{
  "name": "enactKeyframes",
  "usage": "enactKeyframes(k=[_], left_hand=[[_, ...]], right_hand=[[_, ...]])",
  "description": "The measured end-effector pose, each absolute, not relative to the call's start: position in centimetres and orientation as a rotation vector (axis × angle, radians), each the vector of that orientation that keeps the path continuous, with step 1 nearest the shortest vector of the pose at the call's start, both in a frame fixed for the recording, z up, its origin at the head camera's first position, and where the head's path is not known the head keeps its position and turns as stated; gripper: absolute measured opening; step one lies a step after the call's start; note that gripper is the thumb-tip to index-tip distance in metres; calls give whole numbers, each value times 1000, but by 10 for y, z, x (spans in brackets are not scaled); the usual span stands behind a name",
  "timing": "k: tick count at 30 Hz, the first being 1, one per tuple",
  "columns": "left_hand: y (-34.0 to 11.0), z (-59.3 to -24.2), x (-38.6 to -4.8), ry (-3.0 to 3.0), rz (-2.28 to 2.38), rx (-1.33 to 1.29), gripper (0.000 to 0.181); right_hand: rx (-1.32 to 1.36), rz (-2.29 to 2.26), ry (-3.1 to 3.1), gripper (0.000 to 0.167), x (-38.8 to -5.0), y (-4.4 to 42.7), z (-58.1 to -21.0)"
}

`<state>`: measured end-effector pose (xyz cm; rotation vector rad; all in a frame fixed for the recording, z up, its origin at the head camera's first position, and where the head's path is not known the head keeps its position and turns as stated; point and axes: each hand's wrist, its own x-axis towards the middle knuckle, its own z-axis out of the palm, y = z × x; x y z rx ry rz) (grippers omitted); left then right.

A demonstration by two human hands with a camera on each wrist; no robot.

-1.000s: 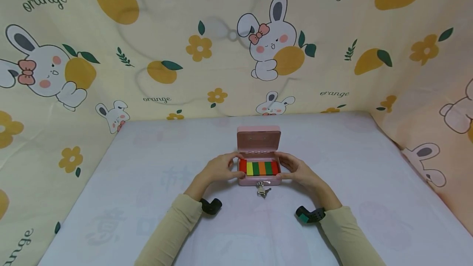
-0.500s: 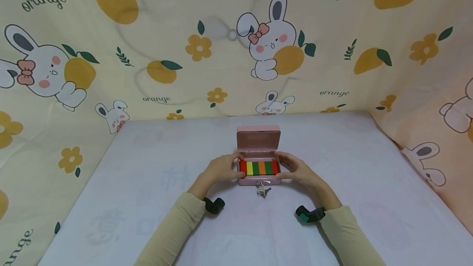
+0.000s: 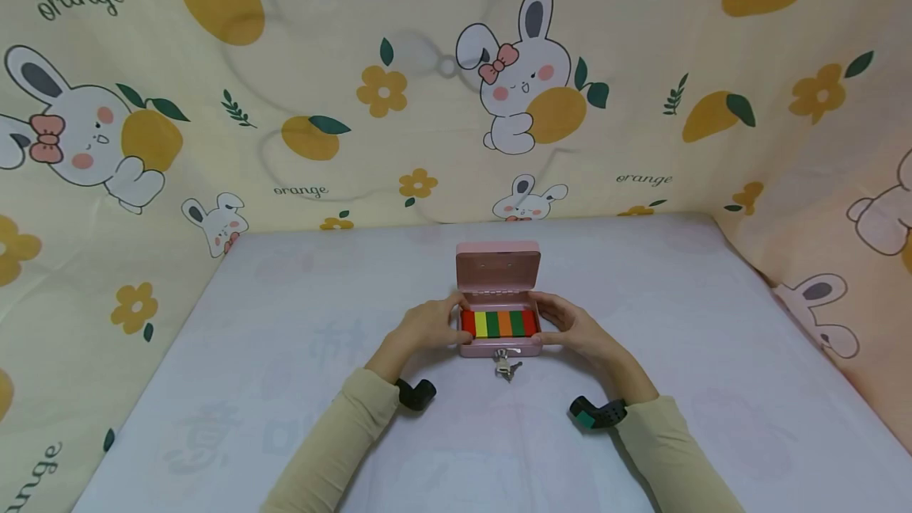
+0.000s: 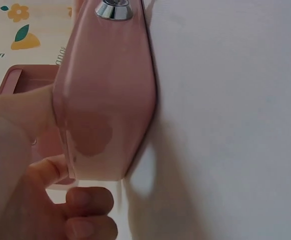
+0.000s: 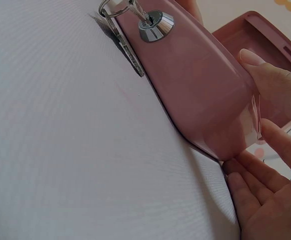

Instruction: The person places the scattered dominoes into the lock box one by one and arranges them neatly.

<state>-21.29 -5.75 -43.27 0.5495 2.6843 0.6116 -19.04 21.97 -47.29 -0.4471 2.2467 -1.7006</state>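
A pink metal cash box [image 3: 479, 350] sits on the table with its lid [image 3: 497, 269] raised. Inside lies a row of red, yellow, green and orange blocks [image 3: 504, 324]. My left hand [image 3: 427, 324] holds the box's left end, its thumb reaching over the rim in the left wrist view, two fingers [image 4: 88, 212] curled beside the end. At the right end my right hand [image 3: 583, 336] grips with the thumb [image 5: 258, 62] at the rim and the other fingers around the end and low against the side. What the fingertips inside the box touch is hidden.
Keys on a ring [image 3: 507, 371] hang from the lock [image 5: 157, 26] at the box's front. A white cloth covers the table [image 3: 456, 450]. Behind it stands a curtain [image 3: 399, 22] printed with rabbits and oranges. Each wrist carries a black camera [image 3: 417, 395].
My left wrist and forearm have shifted slightly to the right. The box, the blocks and my right hand stay as they were.
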Motion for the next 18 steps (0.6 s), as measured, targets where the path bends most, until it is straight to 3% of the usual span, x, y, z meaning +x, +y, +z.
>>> enactKeyframes(k=[18], left_hand=[[-48, -432, -213, 2740, 476, 474, 46]], right_hand=[[-419, -1692, 2263, 75, -190, 219, -474]])
